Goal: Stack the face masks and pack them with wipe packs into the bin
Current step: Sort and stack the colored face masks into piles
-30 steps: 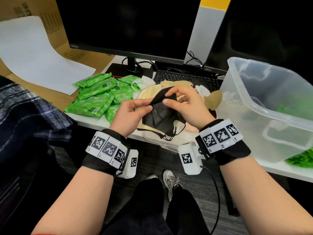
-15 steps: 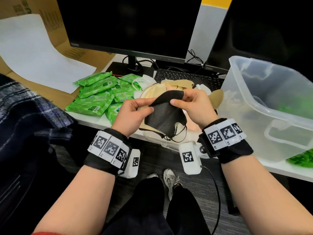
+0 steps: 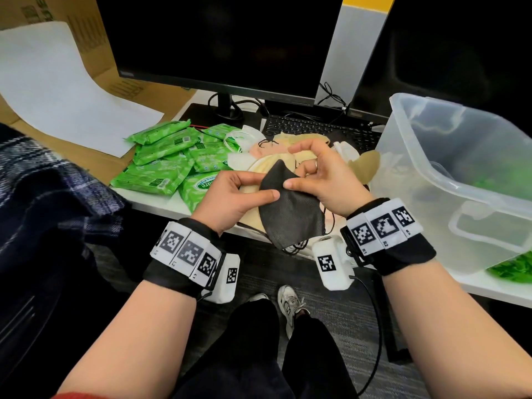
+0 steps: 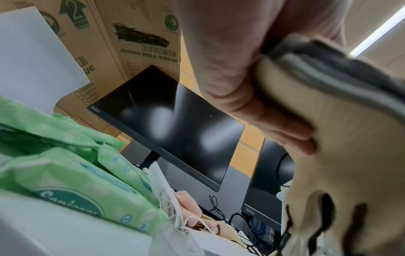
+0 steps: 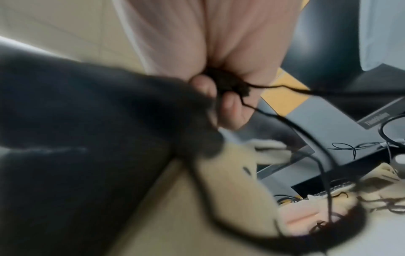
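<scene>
A black face mask [image 3: 290, 214] lies on top of a small stack of beige masks [image 3: 253, 217] over the desk's front edge. My left hand [image 3: 239, 194] pinches the stack at its left edge, thumb on the black mask, fingers under a beige mask [image 4: 342, 155]. My right hand [image 3: 322, 180] pinches the black mask [image 5: 76, 138] from the right, thumb on top, and its ear loops [image 5: 263, 104] trail past the fingers. Loose beige, pink and white masks [image 3: 290, 145] lie in a heap behind the hands. Several green wipe packs [image 3: 169, 156] lie at the left. The clear plastic bin [image 3: 460, 180] stands tilted at the right.
Two dark monitors [image 3: 218, 41] and a black keyboard [image 3: 313, 128] stand behind the heap. Cardboard with a white sheet [image 3: 51, 84] lies at the far left. A plaid cloth [image 3: 43, 191] is at the left edge. More green packs [image 3: 512, 266] show under the bin.
The black mask has been laid down flatter onto the beige stack. My right hand's fingers have lifted off its top edge, leaving the thumb on it. Both hands stay at the desk edge.
</scene>
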